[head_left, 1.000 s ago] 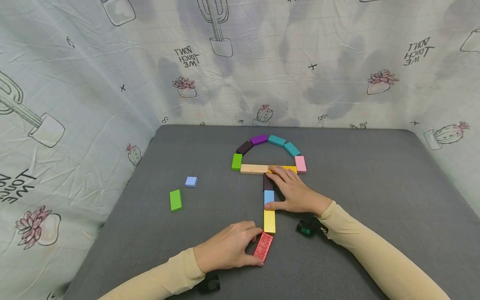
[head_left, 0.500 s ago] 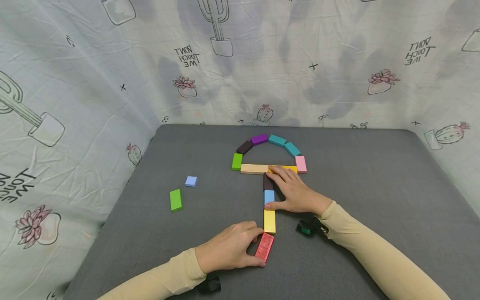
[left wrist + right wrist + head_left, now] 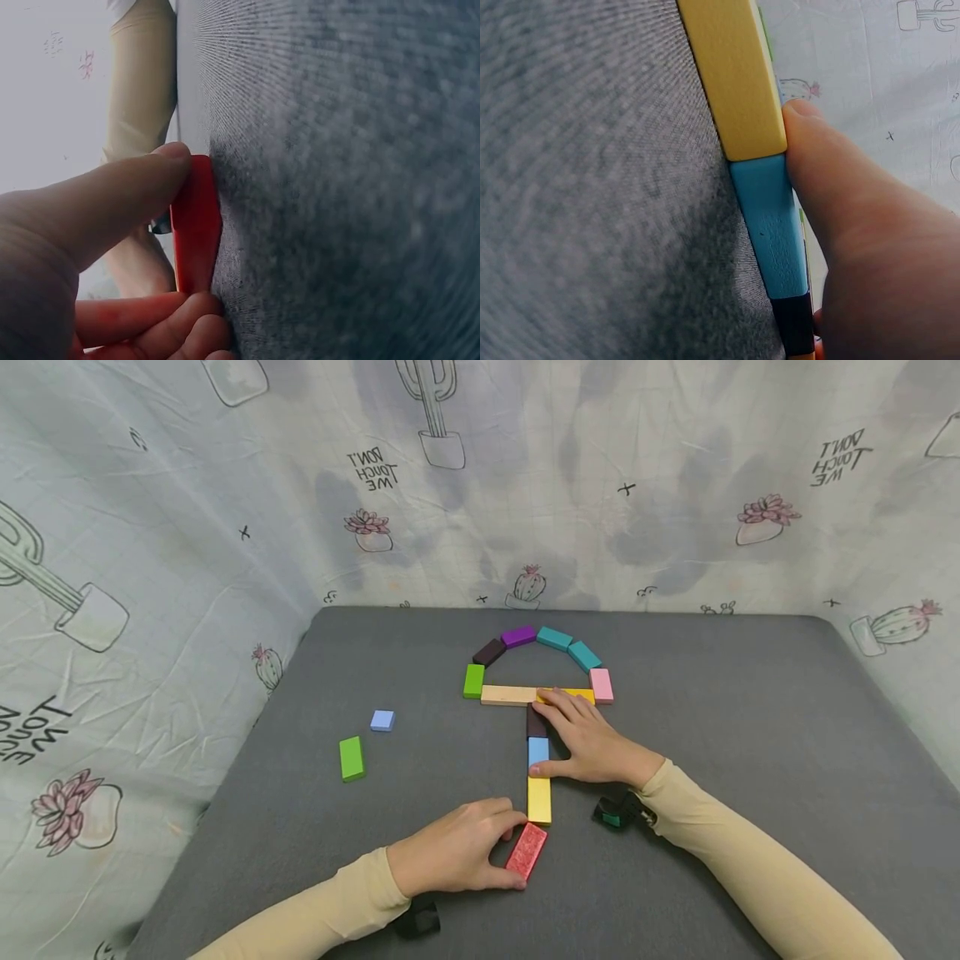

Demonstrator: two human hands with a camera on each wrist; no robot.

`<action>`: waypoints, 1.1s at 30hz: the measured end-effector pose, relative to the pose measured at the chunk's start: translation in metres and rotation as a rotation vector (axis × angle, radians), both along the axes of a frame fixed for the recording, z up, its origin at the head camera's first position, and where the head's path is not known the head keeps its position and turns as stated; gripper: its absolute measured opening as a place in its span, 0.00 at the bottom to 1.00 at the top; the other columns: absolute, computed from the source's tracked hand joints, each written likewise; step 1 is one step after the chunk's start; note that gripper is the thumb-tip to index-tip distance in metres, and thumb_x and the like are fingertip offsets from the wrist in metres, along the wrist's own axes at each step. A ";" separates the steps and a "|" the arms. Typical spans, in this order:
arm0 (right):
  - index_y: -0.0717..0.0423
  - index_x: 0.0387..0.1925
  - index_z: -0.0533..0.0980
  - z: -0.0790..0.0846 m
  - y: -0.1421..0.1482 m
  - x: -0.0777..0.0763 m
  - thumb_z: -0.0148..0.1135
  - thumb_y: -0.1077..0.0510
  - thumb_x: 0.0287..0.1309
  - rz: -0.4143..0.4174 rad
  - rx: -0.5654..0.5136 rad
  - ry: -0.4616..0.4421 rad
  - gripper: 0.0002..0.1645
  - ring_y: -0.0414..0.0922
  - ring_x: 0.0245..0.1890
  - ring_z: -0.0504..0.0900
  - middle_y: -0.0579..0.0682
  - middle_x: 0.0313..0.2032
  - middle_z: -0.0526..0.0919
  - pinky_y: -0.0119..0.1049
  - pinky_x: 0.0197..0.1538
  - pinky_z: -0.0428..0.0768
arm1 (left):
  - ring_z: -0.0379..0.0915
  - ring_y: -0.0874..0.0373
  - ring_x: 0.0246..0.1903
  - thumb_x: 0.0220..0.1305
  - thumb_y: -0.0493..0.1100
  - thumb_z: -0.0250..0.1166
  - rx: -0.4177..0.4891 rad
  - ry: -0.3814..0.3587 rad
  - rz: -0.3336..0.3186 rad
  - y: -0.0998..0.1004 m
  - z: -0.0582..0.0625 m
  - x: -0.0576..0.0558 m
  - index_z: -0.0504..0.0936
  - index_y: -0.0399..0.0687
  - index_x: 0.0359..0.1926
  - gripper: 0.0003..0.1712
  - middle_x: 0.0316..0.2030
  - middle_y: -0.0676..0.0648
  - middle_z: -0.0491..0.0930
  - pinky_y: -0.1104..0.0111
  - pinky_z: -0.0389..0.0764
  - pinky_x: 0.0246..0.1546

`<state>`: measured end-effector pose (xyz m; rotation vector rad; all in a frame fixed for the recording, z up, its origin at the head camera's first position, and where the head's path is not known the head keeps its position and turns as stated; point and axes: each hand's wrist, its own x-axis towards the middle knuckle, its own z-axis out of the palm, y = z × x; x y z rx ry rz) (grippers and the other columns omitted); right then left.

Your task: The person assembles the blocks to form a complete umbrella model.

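Note:
My left hand (image 3: 457,847) pinches a red block (image 3: 527,852) between thumb and fingers at the near end of a line of blocks. The red block lies flat and tilted, its far end by the yellow block (image 3: 539,800). In the left wrist view, the thumb touches one end of the red block (image 3: 196,225) and the fingers the other. My right hand (image 3: 600,747) rests on the line, its thumb on top near where the blue block (image 3: 537,752) meets the yellow one. Its fingertips lie on the orange-yellow block (image 3: 577,695) and near the dark block (image 3: 536,722).
A tan block (image 3: 507,695) continues the crossbar. Above it arch a green block (image 3: 473,681), a dark brown block (image 3: 490,652), a purple block (image 3: 518,637), two teal blocks (image 3: 554,638) and a pink block (image 3: 601,685). Loose at left lie a green block (image 3: 352,758) and a light blue block (image 3: 382,720).
The red block and my left hand shift slightly right, then slightly back left. My right hand stays in place on the line.

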<state>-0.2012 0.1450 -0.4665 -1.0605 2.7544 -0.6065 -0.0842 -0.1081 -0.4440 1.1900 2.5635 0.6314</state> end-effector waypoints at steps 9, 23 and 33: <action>0.59 0.81 0.56 0.001 0.000 0.000 0.70 0.29 0.58 0.005 0.006 0.003 0.63 0.61 0.82 0.48 0.58 0.82 0.50 0.66 0.79 0.47 | 0.61 0.71 0.27 0.58 0.59 0.79 0.000 0.034 -0.015 -0.002 -0.001 0.000 0.83 0.44 0.59 0.35 0.33 0.57 0.73 0.84 0.62 0.27; 0.60 0.80 0.56 0.002 0.001 0.000 0.70 0.30 0.59 0.011 -0.010 0.001 0.62 0.63 0.81 0.48 0.59 0.81 0.51 0.68 0.78 0.49 | 0.73 0.66 0.36 0.56 0.59 0.80 0.020 0.009 0.086 -0.025 0.014 -0.010 0.80 0.45 0.63 0.39 0.40 0.56 0.77 0.76 0.77 0.38; 0.61 0.79 0.57 0.003 0.002 -0.001 0.70 0.31 0.60 0.025 -0.017 0.023 0.61 0.63 0.79 0.52 0.61 0.80 0.53 0.67 0.77 0.52 | 0.80 0.48 0.54 0.56 0.51 0.81 0.000 0.184 0.415 -0.109 0.036 -0.030 0.79 0.42 0.65 0.39 0.60 0.43 0.78 0.53 0.84 0.49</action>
